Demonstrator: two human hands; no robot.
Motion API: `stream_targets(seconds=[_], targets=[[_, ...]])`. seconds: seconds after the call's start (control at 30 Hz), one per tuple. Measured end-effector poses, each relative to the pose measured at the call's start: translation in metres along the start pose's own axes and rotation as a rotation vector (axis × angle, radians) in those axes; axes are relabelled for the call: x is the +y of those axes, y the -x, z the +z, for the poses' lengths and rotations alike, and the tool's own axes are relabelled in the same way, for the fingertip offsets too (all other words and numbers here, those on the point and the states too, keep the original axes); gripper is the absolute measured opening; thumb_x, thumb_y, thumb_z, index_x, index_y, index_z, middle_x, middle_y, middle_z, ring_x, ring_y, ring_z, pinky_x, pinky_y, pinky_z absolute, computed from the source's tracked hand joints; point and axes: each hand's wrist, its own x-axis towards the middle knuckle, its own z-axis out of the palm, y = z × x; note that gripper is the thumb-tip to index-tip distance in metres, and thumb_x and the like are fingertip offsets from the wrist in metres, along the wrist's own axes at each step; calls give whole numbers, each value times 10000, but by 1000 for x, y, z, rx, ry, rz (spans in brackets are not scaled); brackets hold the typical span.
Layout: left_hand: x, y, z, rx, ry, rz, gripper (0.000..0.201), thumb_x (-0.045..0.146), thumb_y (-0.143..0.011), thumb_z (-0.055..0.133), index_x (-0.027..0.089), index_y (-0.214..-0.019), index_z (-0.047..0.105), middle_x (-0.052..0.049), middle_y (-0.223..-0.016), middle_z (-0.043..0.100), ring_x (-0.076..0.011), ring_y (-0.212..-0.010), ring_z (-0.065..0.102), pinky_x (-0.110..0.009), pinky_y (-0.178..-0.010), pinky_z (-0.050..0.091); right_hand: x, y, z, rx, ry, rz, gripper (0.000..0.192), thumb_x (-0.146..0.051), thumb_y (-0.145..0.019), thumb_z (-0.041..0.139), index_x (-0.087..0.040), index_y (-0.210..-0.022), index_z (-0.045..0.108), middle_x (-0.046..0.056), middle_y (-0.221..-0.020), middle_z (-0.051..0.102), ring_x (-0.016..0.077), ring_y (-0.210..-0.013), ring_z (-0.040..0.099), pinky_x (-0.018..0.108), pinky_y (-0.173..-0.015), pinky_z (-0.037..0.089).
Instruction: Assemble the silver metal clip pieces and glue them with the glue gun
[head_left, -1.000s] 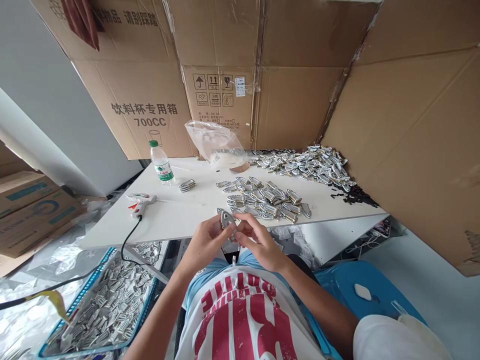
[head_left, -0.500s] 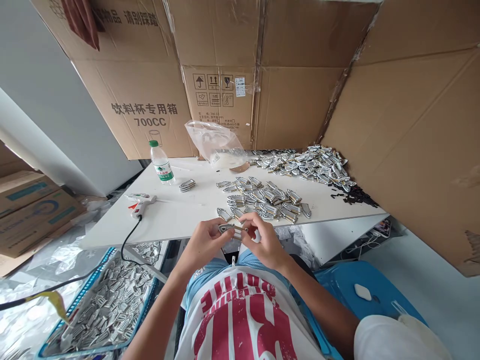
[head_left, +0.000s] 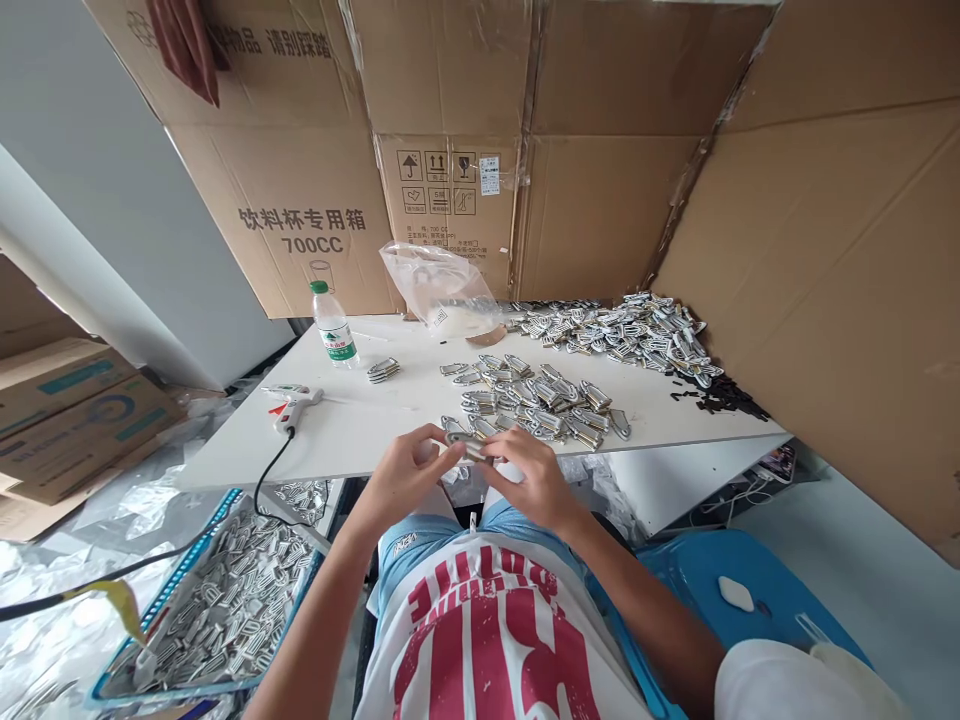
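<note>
Nearest: white shirt with red lettering [head_left: 487, 640], blue shorts beneath. Blue plastic stool [head_left: 720, 570] to the right, small white piece lying on its seat.

At the lap, just before the table edge: left hand [head_left: 401, 478] and right hand [head_left: 529, 482], both closed around one small silver metal clip [head_left: 465, 447]. Left fingertips pinching its left end, right fingers pressed on its right end; clip held roughly level, between the two hands, above the knees and just short of the white table [head_left: 360, 430].

Lower left, on the floor: blue-rimmed tray [head_left: 300, 590], filled with a loose heap of silver clips of the same kind. Clear plastic sheeting around it. Black cable [head_left: 259, 490] running from the floor up over the table edge.

On the table, near edge: glue gun [head_left: 292, 402], white with red trigger, lying on its side, joined to the cable. Centre: loose spread of silver clips [head_left: 536, 395], starting just beyond the hands. Small stack of clips [head_left: 382, 370] apart to the left. Water bottle [head_left: 334, 328], green cap, upright, partly full, near the stack.

Far side: clear plastic bag [head_left: 442, 290], open, slumped, something pale inside, contents not legible. Large pile of clips [head_left: 630, 330] at the far right corner; scatter of small black pieces [head_left: 724, 395] beside it.

Behind and right: flattened cardboard boxes [head_left: 315, 200] standing as walls, one printed "700CC". Stacked cartons [head_left: 67, 410] at far left.
</note>
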Motion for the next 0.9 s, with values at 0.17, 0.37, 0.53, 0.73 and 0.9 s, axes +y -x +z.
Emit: stream_targets(seconds=[0.17, 0.37, 0.53, 0.73, 0.9], targets=[[-3, 0, -19, 106, 9, -38, 425, 622, -965, 687, 198, -997, 699, 96, -580, 291, -114, -548, 252, -248, -535, 193, 36, -7, -5, 91, 214, 138, 166, -341, -1037, 667, -251, -907, 718, 41, -843, 716, 229, -797, 632, 385, -810, 533], [-5, 1, -23, 122, -10, -40, 404, 607, -962, 698, 203, -960, 693, 91, -596, 285, -114, -556, 244, -253, -541, 182, 58, -12, 16, 89, 288, 199, 153, -298, -1001, 683, -239, -860, 683, 17, -807, 699, 203, -763, 613, 333, -772, 465], [-2, 2, -16, 13, -25, -12, 399, 591, -978, 665, 195, -942, 701, 96, -579, 272, -113, -555, 239, -252, -534, 171, 60, -17, 37, 90, 347, 228, 176, -264, -1009, 690, -245, -840, 647, 28, -835, 731, 229, -853, 656, 330, -791, 452], [-3, 2, -15, -21, -38, 3, 393, 583, -993, 655, 197, -934, 695, 96, -564, 303, -110, -548, 253, -261, -535, 167, 65, -20, 40, 92, 425, 224, 165, -248, -997, 738, -252, -849, 664, 47, -827, 744, 281, -908, 636, 362, -832, 454], [-6, 1, -15, -31, -46, 12, 385, 579, -1005, 657, 202, -936, 694, 94, -575, 293, -113, -557, 248, -267, -544, 171, 64, -16, 40, 108, 440, 209, 131, -314, -1019, 744, -255, -910, 703, 54, -839, 758, 294, -918, 637, 387, -865, 473]])
